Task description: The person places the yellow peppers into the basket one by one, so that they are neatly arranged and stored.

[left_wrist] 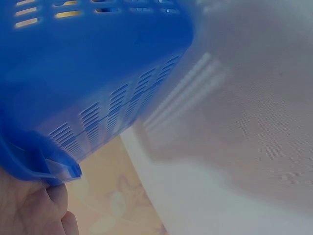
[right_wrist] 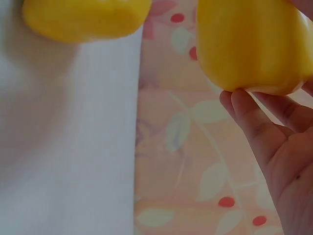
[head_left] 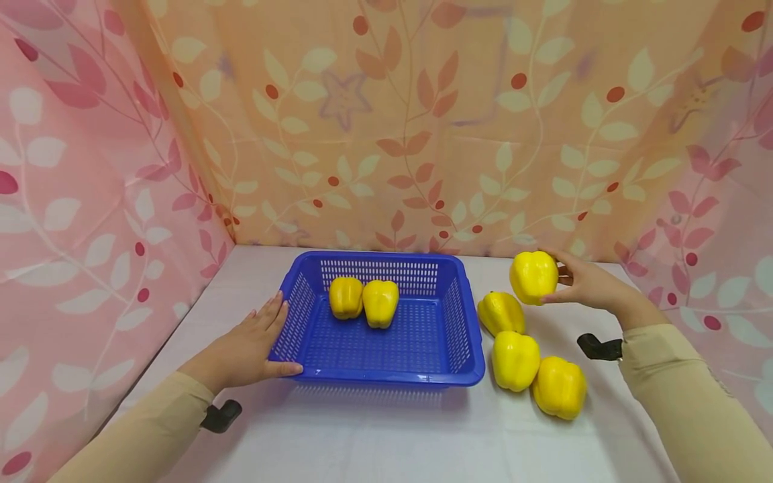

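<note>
My right hand (head_left: 588, 282) holds a yellow bell pepper (head_left: 534, 277) between thumb and fingers, raised over the right side of the table. In the right wrist view its fingertips (right_wrist: 243, 105) touch one end of that pepper. Below it lie several more yellow bell peppers (head_left: 515, 360), to the right of a blue plastic basket (head_left: 386, 377). Inside the basket, two yellow bell peppers (head_left: 380, 303) sit side by side near the back. My left hand (head_left: 250, 345) rests at the basket's left front corner, fingers extended along the left rim and thumb on the front rim.
A white cloth covers the table (head_left: 386, 443). Floral curtains (head_left: 386, 134) rise behind it and on both sides. A black wrist-worn piece (head_left: 222, 416) juts from the left sleeve, and another black piece (head_left: 599, 347) from the right sleeve.
</note>
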Available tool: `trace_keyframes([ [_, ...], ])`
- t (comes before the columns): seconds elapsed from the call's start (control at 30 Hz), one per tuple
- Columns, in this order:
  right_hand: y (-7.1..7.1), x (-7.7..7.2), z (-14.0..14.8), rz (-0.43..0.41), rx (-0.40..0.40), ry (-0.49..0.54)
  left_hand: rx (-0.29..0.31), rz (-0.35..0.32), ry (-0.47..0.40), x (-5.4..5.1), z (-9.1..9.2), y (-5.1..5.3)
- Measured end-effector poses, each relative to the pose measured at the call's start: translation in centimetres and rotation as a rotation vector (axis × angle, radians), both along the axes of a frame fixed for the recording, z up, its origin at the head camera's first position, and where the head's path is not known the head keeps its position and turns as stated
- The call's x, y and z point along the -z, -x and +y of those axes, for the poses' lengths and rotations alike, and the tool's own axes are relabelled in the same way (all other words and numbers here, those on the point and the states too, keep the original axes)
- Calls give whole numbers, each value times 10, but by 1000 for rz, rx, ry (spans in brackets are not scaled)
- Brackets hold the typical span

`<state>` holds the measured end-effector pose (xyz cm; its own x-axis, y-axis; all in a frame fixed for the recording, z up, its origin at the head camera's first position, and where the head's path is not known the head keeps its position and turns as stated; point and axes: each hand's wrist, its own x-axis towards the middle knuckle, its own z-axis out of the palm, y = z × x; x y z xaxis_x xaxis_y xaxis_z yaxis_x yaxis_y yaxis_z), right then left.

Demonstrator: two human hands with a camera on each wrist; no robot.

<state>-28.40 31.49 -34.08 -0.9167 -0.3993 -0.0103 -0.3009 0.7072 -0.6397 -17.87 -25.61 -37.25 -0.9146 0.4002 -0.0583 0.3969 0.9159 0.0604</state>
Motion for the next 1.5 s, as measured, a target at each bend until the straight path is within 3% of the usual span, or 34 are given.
trace_keyframes([
  [0.5,13,-27,-60,87,-176,75,-9,-5,-11,-2,1,-1],
  [0.7,16,-33,-85,72,-218,101,-6,-1,-7,-2,2,-2],
  [1.07,21,-37,-124,10,-282,142,-3,6,-10,-1,2,-2],
  [1.3,25,-36,-143,-26,-247,99,-5,2,-11,-1,1,-2],
  [1.5,29,-31,-161,-47,-267,96,-6,5,-5,1,0,0],
])
